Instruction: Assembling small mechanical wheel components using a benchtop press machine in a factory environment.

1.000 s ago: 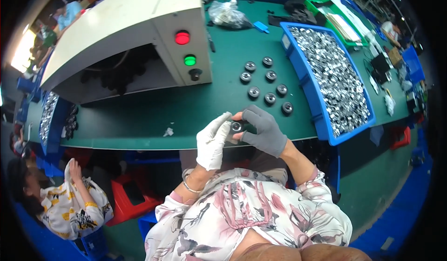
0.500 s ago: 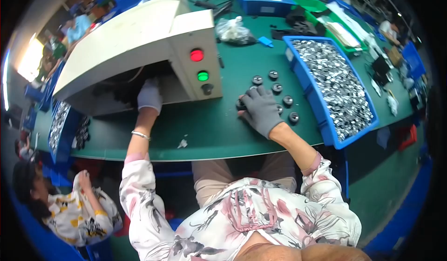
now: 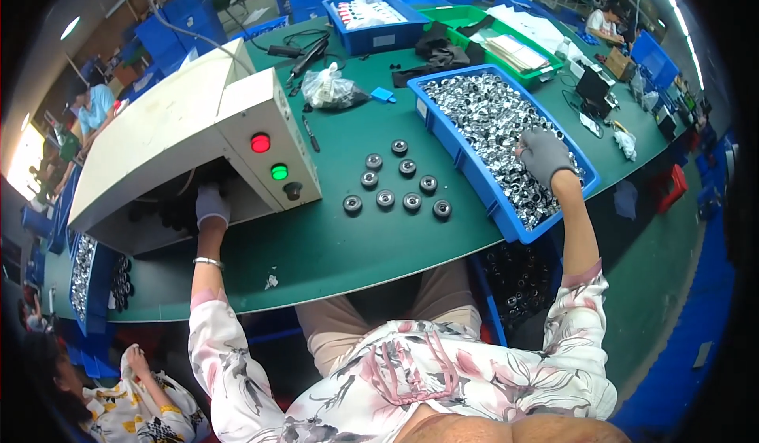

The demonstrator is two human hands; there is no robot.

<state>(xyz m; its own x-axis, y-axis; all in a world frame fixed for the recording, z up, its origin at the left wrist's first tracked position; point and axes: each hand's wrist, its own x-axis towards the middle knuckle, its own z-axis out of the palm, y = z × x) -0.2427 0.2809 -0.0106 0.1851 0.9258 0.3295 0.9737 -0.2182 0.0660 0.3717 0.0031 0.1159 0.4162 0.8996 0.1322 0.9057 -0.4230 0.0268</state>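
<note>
My left hand (image 3: 212,206), in a pale glove, reaches into the dark opening of a cream-coloured machine (image 3: 182,119); its fingers are hidden in there. Over at the right, my right hand (image 3: 547,158), in a grey glove with bare fingertips, is down on the shiny metal rings (image 3: 492,129) that fill a blue bin (image 3: 468,176). Its fingers curl in, and whatever they pinch cannot be made out. Between machine and bin, several round black parts with silvery centres (image 3: 385,198) stand loosely grouped on the green table (image 3: 340,261).
The machine's front carries a red light (image 3: 260,142), a green light (image 3: 279,172) and a black knob (image 3: 292,191). Behind lie a clear plastic bag (image 3: 332,88), a green tray (image 3: 522,57) and another blue bin (image 3: 375,35). A co-worker (image 3: 130,395) sits at the lower left.
My right hand has left the black parts and moved right onto the metal rings in the bin. My left hand stays inside the machine. The whole view has swung toward the right.
</note>
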